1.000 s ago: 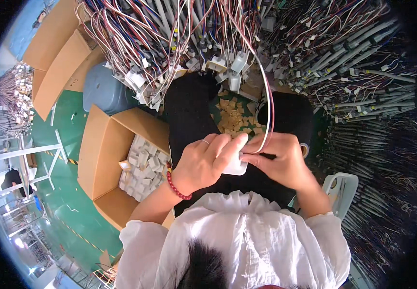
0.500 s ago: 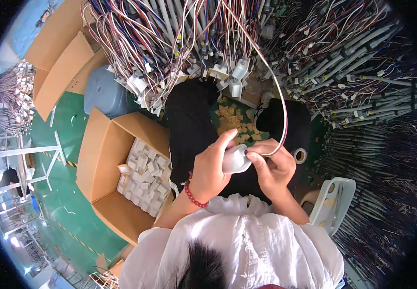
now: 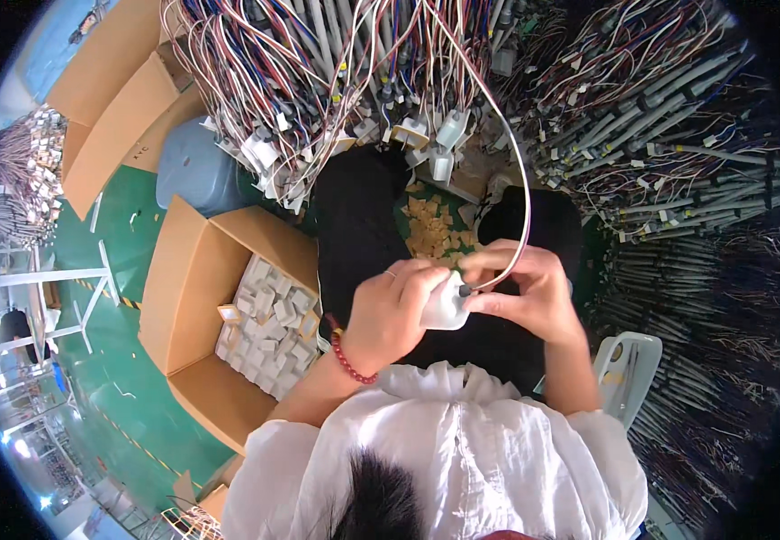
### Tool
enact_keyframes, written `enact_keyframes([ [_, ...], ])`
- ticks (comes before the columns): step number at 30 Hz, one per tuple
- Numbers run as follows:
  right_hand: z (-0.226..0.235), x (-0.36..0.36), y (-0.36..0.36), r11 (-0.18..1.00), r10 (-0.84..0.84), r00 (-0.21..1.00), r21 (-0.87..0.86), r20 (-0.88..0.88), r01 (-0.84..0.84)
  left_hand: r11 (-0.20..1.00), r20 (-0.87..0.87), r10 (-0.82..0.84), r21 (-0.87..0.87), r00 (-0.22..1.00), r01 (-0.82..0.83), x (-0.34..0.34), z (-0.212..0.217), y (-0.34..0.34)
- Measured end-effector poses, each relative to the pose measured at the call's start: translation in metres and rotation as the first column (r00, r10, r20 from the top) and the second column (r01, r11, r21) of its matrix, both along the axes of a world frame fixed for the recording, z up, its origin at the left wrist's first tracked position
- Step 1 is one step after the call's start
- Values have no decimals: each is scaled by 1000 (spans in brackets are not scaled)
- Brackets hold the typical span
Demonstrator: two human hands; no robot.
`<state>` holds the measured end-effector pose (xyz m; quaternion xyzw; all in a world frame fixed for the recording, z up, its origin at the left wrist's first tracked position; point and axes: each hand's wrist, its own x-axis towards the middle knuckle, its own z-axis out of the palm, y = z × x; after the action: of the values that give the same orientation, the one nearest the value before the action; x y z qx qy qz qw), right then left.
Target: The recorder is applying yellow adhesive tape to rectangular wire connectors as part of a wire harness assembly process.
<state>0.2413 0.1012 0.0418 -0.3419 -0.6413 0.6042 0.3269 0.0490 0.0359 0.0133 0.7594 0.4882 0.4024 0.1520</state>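
Note:
My left hand (image 3: 392, 308) is closed round a small white plastic housing (image 3: 445, 307) in front of my chest, its fingers over the left side. A dark grommet (image 3: 465, 290) sits at the housing's right end, with a thin white and dark red cable (image 3: 527, 193) running out of it. That cable arcs up to the wire bundles above. My right hand (image 3: 534, 292) grips the same end of the housing, thumb below the cable and fingers above it. Those right fingertips are partly blurred.
At left, an open cardboard box (image 3: 187, 306) holds many white housings (image 3: 268, 315). A blue-grey stool (image 3: 193, 166) stands behind it. Dense wire bundles (image 3: 318, 54) hang ahead, and grey cables (image 3: 678, 297) line the right. A pale plastic stool (image 3: 628, 373) is beside my right arm. Tan scraps (image 3: 430, 225) litter the floor.
My right hand has shifted from pinching the cable at the grommet to gripping round the housing's end. My left fingers have folded down over the housing, and its thumb no longer sticks up.

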Motion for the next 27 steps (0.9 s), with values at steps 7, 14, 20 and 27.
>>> enact_keyframes([
  [7,6,-10,-9,942,-115,992,322,57,91,999,-64,-27,-33,998,25,-7,5,8],
  [14,-18,-12,-20,978,-197,960,33,-197,208,926,267,73,-376,961,34,8,-2,-1],
  [20,-16,3,1,912,-72,936,-403,-345,-78,913,284,-1,-390,959,117,2,6,-2],
  [27,-10,10,18,975,191,981,111,17,-192,942,94,-34,-330,995,63,1,9,-1],
])
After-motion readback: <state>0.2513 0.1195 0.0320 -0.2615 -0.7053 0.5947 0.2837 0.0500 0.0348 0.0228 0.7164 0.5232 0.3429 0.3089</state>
